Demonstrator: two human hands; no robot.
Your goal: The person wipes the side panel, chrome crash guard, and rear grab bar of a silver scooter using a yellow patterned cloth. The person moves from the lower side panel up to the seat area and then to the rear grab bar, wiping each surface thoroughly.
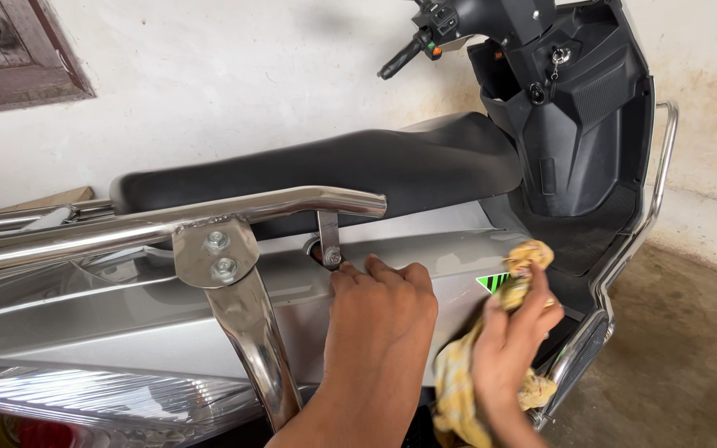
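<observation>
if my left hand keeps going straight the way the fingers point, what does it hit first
Most likely the small chrome bracket with its bolt, just past the left hand's fingertips on the silver side panel. Depth is hard to judge.

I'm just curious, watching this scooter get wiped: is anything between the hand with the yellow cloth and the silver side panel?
Nothing visible. The right hand presses the yellow cloth straight onto the silver side panel. The left hand rests on the panel beside it, by the chrome bracket, not in the cloth's way.

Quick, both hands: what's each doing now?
Left hand: flat, empty, fingertips by the bracket bolt.
Right hand: closed on the yellow rag.
</observation>
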